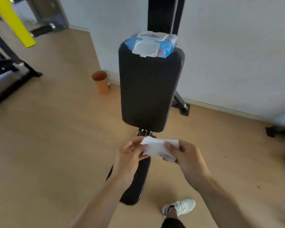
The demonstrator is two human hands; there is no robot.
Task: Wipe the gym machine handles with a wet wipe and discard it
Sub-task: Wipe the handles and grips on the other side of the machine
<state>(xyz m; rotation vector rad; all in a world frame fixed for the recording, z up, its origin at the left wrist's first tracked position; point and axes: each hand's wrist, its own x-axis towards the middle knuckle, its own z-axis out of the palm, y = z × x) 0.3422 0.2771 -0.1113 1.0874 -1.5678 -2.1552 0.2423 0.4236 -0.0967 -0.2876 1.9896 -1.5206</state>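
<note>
- A thin white wet wipe, partly unfolded and creased, was held up between both hands in front of the near end of the black padded gym bench.
- The left edge of the wipe was pinched by the left hand, thumb and forefinger being curled onto it.
- The right part of the wipe was gripped by the right hand, its fingers folded over the sheet and a bunched portion showing beneath them.
- A blue soft pack of wet wipes was seen lying on the far end of the bench pad, its clear plastic flip lid standing open toward the camera.
- A black upright post of the machine was seen rising behind the pack, against the white wall.
- An orange cylindrical waste bin was set on the light wooden floor to the left of the bench, near the wall and well apart from the hands.
- A black foam-covered handle with a chrome end was visible at upper left, beside a yellow-green frame bar; neither was touched by the wipe.
- A white laced sneaker was seen on the floor below the right forearm.
</note>
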